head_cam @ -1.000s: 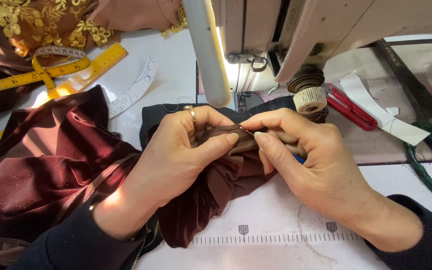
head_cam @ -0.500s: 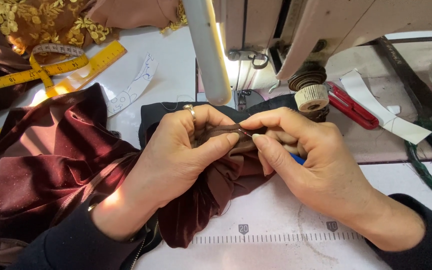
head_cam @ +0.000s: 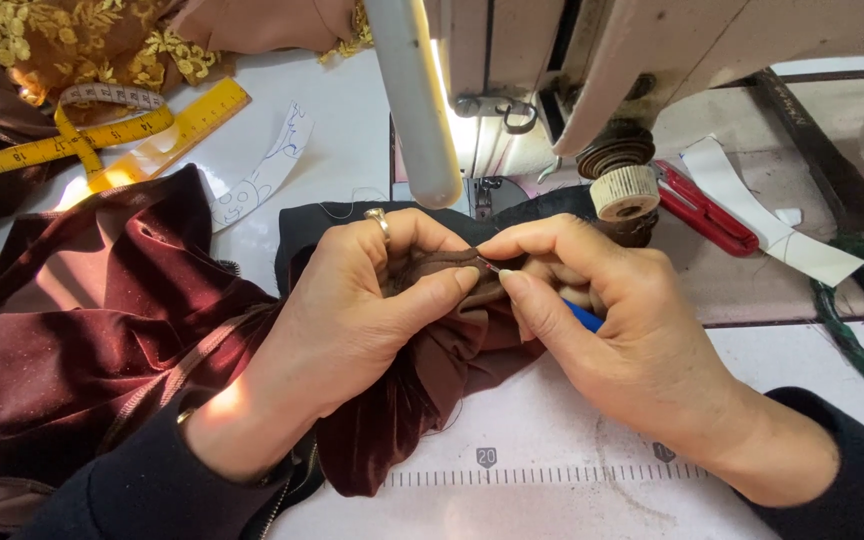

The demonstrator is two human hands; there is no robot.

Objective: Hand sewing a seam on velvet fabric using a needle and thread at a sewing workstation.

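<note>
Left hand pinches the maroon velvet fabric on the desk below the sewing machine; right hand fingers grip a blue-handled tool at its seam, near a white paper label

No packages, signs or screens show here. The nearest to a label are two paper pieces on the table. A white paper strip, long and flat, lies slantwise near the right edge, just beside a red-handled tool. A white curved paper slip with blue pen marks lies toward the far left, beside the yellow ruler.
</note>
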